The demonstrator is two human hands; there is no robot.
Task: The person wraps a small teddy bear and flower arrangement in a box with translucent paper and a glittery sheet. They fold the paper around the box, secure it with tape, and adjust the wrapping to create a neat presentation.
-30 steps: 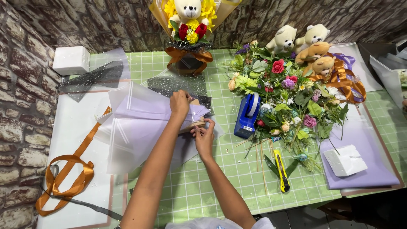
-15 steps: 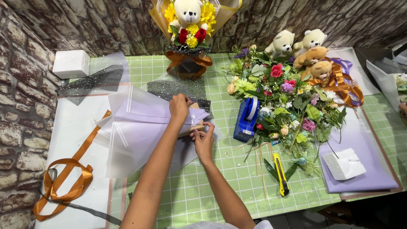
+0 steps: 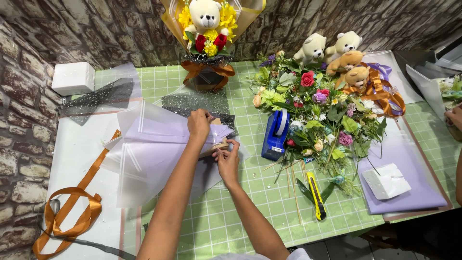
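While both hands pin it, lilac wrapping paper (image 3: 159, 149) folded, translucent

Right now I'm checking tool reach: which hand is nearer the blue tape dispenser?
Right. The right hand sits just left of the blue tape dispenser, at the wrapping paper's edge; the left hand presses the lilac paper farther left.

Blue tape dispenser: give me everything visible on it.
The blue tape dispenser is a glossy plastic desktop type holding a pale tape roll near its top. It lies on the green grid mat, long axis running away from the camera, against the left edge of the flower pile. Neither hand touches it; the right hand is nearest.
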